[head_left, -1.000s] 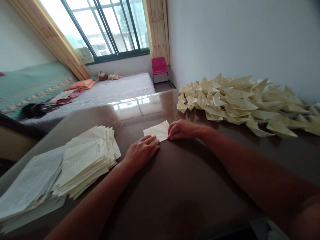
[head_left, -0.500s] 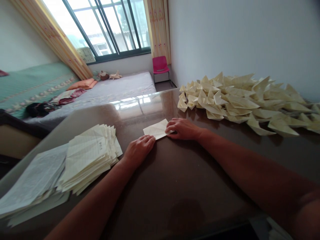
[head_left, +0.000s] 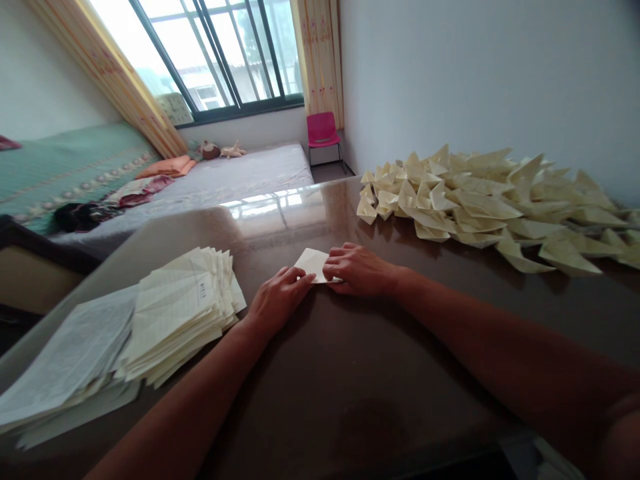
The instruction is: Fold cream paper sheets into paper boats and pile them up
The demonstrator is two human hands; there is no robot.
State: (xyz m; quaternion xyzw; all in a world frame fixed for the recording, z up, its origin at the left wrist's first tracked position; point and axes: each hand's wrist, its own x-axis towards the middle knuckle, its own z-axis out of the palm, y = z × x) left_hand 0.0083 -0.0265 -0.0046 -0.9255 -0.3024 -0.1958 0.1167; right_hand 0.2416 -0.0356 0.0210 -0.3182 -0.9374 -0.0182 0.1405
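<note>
Both my left hand [head_left: 277,297] and right hand [head_left: 363,270] sit closer now, fingers [head_left: 337,268] clamped on the freshly turned paper [head_left: 311,260], so left and right sides are held

Desk [head_left: 360,387]: directly before the person, below both forearms.
Paper sheet [head_left: 311,259]: on the desk at mid-span, between the left hand [head_left: 280,293] and the right hand [head_left: 359,270]; fingers of both touch it.
Paper stack [head_left: 173,307]: on the desk, left of the left hand.
Sheet pile [head_left: 65,357]: on the desk, left of the paper stack and touching it.
Folded-paper heap [head_left: 475,200]: on the desk, right of and beyond the right hand, near the wall [head_left: 475,80].
Bed [head_left: 260,167]: behind the desk, left of the chair [head_left: 323,130].
Window [head_left: 220,60]: beyond the bed.
</note>
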